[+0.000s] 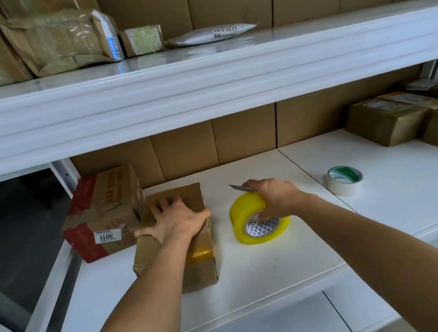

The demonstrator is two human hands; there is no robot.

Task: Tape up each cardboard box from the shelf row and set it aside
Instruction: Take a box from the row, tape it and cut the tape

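1. Head view: a plain brown cardboard box (178, 238) sits on the white lower shelf (279, 255), and it serves as the landmark here. A strip of yellow tape already shows on its near top edge.
2. The left hand (176, 220) lies flat on the top of the box, fingers spread and straight, pressing rather than clasping.
3. Just to the right of the box, the right hand (275, 198) curls over a yellow tape roll (259, 217) standing on the shelf; a small knife blade (241, 188) sticks out from that same grip.
4. Touching the left side of the box is a box with red printing (104, 213). Well to the right lies a white tape roll (344, 180); farther right and back, a row of taped parcels (401, 119). More parcels rest on the upper shelf (199, 65).
5. Judgement: the box looks light and stiff, with slightly crushed corners and slick taped patches. It should handle best held by its two long sides, or pinned from above while taping.
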